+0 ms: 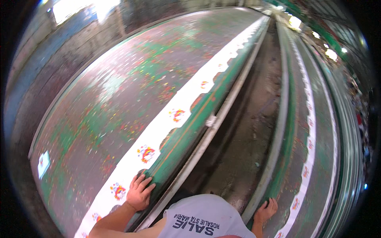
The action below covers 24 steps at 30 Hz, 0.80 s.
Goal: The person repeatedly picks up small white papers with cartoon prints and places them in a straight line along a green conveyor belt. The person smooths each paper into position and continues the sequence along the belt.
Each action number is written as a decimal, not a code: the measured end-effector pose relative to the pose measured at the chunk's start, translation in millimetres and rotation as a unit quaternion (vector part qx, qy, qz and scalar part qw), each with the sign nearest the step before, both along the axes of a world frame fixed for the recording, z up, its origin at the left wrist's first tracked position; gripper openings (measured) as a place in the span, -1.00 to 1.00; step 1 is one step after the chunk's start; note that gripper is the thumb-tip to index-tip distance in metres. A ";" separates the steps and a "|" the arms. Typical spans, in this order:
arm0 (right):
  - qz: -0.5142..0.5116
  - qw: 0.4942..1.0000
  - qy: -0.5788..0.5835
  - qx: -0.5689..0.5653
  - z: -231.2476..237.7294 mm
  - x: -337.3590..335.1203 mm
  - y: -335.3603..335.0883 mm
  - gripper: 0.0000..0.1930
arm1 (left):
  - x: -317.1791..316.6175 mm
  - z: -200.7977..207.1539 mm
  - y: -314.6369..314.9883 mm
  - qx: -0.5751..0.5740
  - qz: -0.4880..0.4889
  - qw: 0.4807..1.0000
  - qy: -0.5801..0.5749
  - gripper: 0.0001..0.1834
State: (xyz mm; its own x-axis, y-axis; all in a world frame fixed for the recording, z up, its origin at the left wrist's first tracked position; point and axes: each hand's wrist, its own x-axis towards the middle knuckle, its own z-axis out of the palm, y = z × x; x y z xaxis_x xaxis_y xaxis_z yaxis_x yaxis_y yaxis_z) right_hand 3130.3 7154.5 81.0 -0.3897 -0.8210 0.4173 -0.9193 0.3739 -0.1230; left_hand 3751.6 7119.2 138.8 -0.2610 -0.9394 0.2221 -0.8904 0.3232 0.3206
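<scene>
My left hand (139, 191) lies on the edge of the left table, fingers stretched out and a little apart. Its fingertips are beside a long white strip (162, 126) printed with repeated red, orange and blue figures, its near edge cut in scallops. The hand grips nothing that I can see. On the right, my right hand (266, 210) rests on the green edge of the other table, fingers slightly bent and holding nothing visible. A similar white printed strip (307, 158) runs along that table, apart from this hand.
The left table (99, 135) is paint-spattered in green, red and yellow; a small pale piece (44, 164) lies at its far left. A dark sunken aisle (242, 146) separates the tables, with a pale rail (190, 162) along its left side. A stained wall (43, 75) stands at left.
</scene>
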 end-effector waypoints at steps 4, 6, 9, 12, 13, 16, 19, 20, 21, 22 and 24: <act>0.009 1.000 0.024 -0.009 14.6 13.4 -4.2 -0.73 | 1.8 1.0 1.1 0.000 0.022 1.000 0.005 -0.40; 0.047 0.996 0.056 -0.040 32.5 23.5 -19.1 -0.75 | 2.8 -0.4 2.5 -0.004 0.035 0.999 0.006 -0.39; 0.106 0.986 0.108 -0.070 74.7 39.5 -52.2 -0.74 | 3.9 -3.8 7.0 0.011 0.053 0.999 -0.001 -0.36; 0.149 0.977 0.130 -0.086 111.8 50.4 -93.2 -0.74 | 4.6 -8.4 11.6 0.021 0.073 0.997 -0.011 -0.35; 0.166 0.973 0.136 -0.091 123.4 50.6 -111.0 -0.74 | 3.6 -9.0 14.0 0.009 0.081 0.997 -0.017 -0.34; 0.216 0.959 0.147 -0.110 150.3 41.3 -172.5 -0.74 | 3.1 -11.1 20.0 0.008 0.086 0.996 -0.034 -0.27; 0.287 0.941 0.130 -0.123 155.2 26.7 -271.8 -0.74 | 3.7 -11.5 21.7 0.016 0.085 0.995 -0.046 -0.24; 0.328 0.930 0.105 -0.127 155.8 26.1 -317.3 -0.74 | 2.9 -11.3 21.6 0.013 0.086 0.995 -0.056 -0.25; 0.382 0.912 0.037 -0.145 147.7 40.9 -373.2 -0.76 | 0.4 -11.5 23.1 0.012 0.089 0.994 -0.065 -0.25; 0.434 0.886 -0.029 -0.160 144.9 58.8 -421.0 -0.75 | 0.2 -11.6 23.5 0.026 0.088 0.993 -0.067 -0.28; 0.559 0.811 -0.089 -0.151 138.0 116.3 -483.4 -0.80 | -3.9 -11.5 25.3 -0.007 0.100 0.992 -0.072 -0.29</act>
